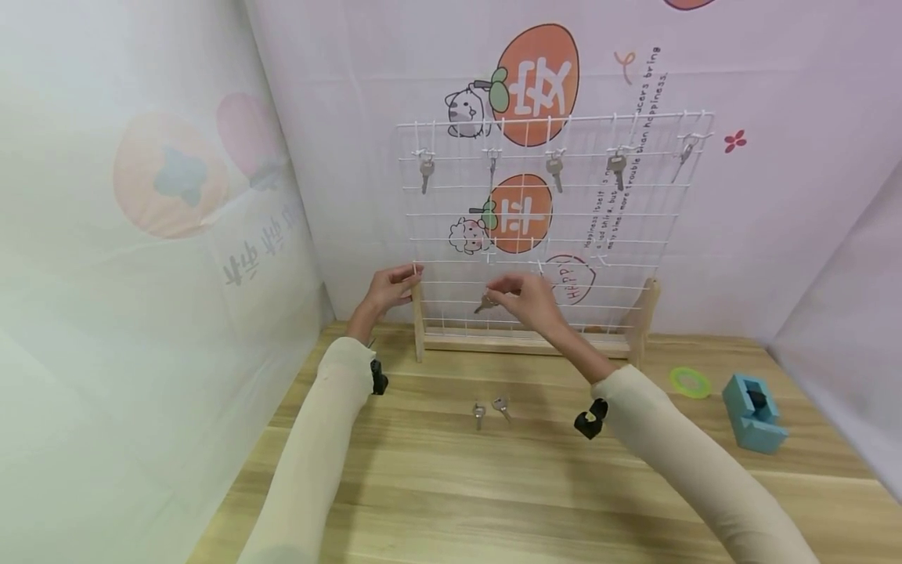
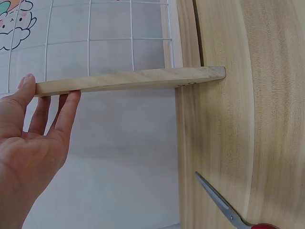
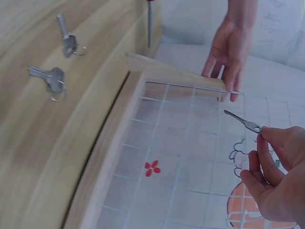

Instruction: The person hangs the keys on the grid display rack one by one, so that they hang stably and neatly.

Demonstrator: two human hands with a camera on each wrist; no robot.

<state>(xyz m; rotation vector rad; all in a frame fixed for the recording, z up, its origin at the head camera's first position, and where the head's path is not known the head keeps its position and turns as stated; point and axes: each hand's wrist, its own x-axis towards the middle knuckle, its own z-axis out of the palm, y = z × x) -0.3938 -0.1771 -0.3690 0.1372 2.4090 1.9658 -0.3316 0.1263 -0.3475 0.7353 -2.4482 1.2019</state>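
- The right hand [image 1: 524,298] pinched the ring of a key [image 3: 250,126] between thumb and forefinger; its other fingers were bent and touched neither key nor ring.
- That key was near the middle of the head view, in front of the lower part of the wire grid [image 1: 535,215], its blade pointing down and left.
- The left hand [image 1: 391,290] was clamped on the top end of the wooden post [image 2: 128,79], left of centre in the head view, thumb on one side and fingers on the other.
- Five hung keys [image 1: 555,171] made a row across the upper part of the grid.
- Two loose keys, one [image 1: 479,415] just beside the other [image 1: 502,406], lay on the table [image 1: 423,478], low centre in the head view.
- A green disc [image 1: 690,382] and a blue holder [image 1: 754,415] were at lower right there.
- Scissors [image 2: 219,198] lay at the lower right of the left wrist view, partly cut off.
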